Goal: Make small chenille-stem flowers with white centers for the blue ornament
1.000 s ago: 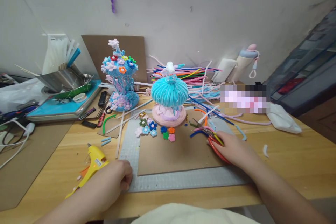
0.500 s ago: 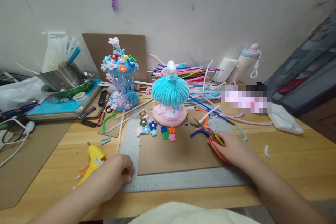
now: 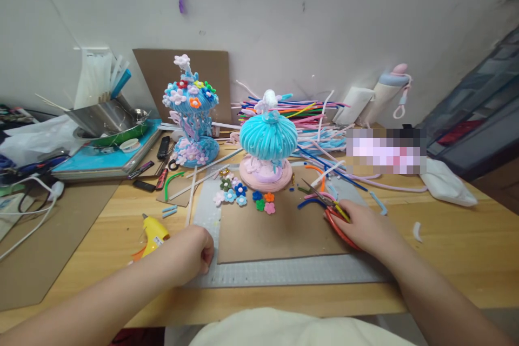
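A pair of red-handled scissors (image 3: 339,230) is in my right hand (image 3: 359,221), over the right side of a brown cardboard sheet (image 3: 279,238). Their blades are slightly apart and point up and left, among loose pipe cleaner pieces. Curled into a loose fist, my left hand (image 3: 198,248) rests by the left edge of the grey cutting mat (image 3: 292,274); I see nothing in it. Behind the cardboard stands a turquoise dome-topped pipe cleaner piece (image 3: 268,138) on a pink round base (image 3: 248,175). Small pipe cleaner flowers (image 3: 230,195) in several colours lie in front of it.
A yellow glue gun (image 3: 155,232) lies beside my left forearm. Behind it stands a finished-looking blue flowered piece (image 3: 190,105). Bundled pipe cleaners (image 3: 316,140) line the wall. A metal container (image 3: 101,117) is at left, a bottle (image 3: 385,92) at right.
The whole view has shifted a little, so things appear slightly farther right and higher. My right hand still grips the scissors; my left hand stays curled near the mat's edge.
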Demonstrator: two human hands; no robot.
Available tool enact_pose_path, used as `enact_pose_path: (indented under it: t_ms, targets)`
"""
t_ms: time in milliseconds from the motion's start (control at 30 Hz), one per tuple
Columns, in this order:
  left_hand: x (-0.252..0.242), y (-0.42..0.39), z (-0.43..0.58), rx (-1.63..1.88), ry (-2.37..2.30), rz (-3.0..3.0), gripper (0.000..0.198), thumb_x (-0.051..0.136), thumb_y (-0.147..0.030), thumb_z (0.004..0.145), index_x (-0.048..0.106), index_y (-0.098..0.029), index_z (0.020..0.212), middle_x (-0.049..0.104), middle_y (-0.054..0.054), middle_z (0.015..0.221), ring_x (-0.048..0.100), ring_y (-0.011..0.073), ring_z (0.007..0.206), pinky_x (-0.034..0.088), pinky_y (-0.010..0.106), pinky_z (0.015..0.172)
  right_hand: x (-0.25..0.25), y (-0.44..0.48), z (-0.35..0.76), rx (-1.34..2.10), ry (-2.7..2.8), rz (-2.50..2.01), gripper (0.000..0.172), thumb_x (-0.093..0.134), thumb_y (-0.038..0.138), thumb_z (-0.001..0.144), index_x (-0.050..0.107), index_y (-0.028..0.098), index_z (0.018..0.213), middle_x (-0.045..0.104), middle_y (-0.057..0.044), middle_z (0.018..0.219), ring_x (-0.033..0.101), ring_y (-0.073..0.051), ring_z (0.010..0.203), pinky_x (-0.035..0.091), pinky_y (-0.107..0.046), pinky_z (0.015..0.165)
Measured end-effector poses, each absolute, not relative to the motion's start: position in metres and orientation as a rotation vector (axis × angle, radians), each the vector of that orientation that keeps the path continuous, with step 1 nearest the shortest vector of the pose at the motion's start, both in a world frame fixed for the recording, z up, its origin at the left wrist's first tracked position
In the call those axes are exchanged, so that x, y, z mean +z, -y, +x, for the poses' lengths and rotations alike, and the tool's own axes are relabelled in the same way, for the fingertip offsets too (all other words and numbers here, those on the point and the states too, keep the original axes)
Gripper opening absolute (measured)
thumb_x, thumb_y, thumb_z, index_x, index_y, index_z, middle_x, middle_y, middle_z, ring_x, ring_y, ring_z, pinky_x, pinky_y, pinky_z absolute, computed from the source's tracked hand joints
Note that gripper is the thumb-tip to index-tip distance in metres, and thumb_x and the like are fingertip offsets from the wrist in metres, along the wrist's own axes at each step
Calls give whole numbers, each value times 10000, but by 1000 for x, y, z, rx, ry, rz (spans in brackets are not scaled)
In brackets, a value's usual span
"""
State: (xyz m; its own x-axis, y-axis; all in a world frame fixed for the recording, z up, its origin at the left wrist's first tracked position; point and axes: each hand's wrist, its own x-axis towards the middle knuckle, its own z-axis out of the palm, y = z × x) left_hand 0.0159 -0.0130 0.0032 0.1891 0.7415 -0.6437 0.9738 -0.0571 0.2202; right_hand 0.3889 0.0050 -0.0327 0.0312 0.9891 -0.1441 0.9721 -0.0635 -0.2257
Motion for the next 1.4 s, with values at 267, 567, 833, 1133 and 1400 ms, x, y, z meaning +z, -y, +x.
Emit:
enact_pose_path:
  t_ms: [267,567,833,1133,1400]
  targets:
    - [23,9,25,-475,-1618,1896,221,672,-115,476,532,-204,621,559,-62,616,520,138,607,292,215,484,-34,-6,390,417,2107,-2215,390,436,543,813,635,215,879,685,-77,838,628,-249,777,367,-253,542]
    - [16,7,22,-526,-1583,1935,145,643,-172,526,538,-211,618,557,-47,619,502,148,603,286,233,500,-32,-5,388,398,2112,-2206,385,431,536,821,632,217,898,689,-78,860,626,-245,791,383,-256,565]
    - [13,2,13,-536,-1490,1960,153,666,-214,520,549,-218,617,529,-55,571,471,143,555,268,235,465,-32,-5,390,430,2098,-2204,399,430,557,812,629,235,938,687,-73,879,628,-253,801,385,-260,560]
    - [16,2,17,-580,-1533,1959,160,680,-206,475,583,-223,601,547,-47,561,485,154,538,315,241,473,-34,-7,389,417,2132,-2253,432,356,582,828,603,232,881,679,-78,857,626,-275,800,368,-278,544]
    - [32,-4,36,-694,-1519,1950,166,683,-161,444,523,-203,469,451,-55,416,478,157,470,353,260,475,-30,-6,386,454,2125,-2233,399,363,555,834,597,241,910,683,-76,883,628,-271,822,385,-287,571]
